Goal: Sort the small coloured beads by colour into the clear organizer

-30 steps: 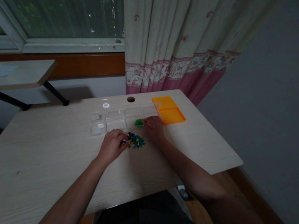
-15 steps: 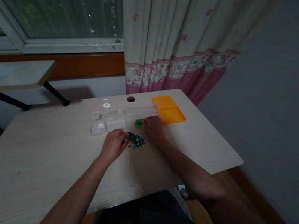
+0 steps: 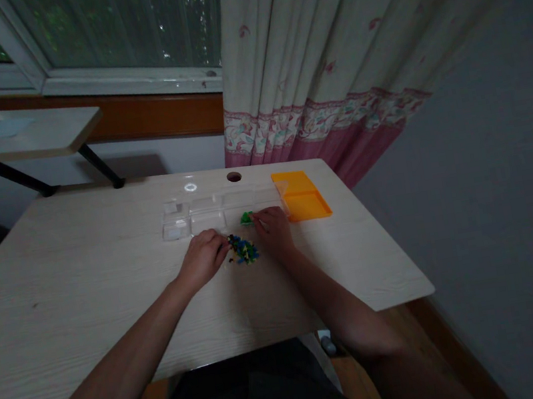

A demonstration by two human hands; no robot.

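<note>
A pile of small blue, green, yellow and dark plastic pieces (image 3: 245,250) lies on the table between my hands. My left hand (image 3: 203,255) rests at the pile's left edge, its thumb and fingers drawn together; what they hold, if anything, is too small to make out. Beyond the pile sits a clear plastic tray (image 3: 208,221) divided into compartments. Green pieces (image 3: 246,218) lie in one front compartment. Over its right side, my right hand (image 3: 275,228) has thumb and forefinger pinched close to the green pieces. Whatever is in that pinch cannot be made out.
An orange open case (image 3: 303,195) lies at the tray's right end, near the table's right edge. A round cable hole (image 3: 234,177) is behind the tray. At the back left stands a raised shelf (image 3: 58,134) on black legs. A curtain (image 3: 307,71) hangs behind the table.
My left fingertips have closed up at the pile's edge, where a bluish piece showed by them before. The right hand stays at the green compartment, almost unmoved.
</note>
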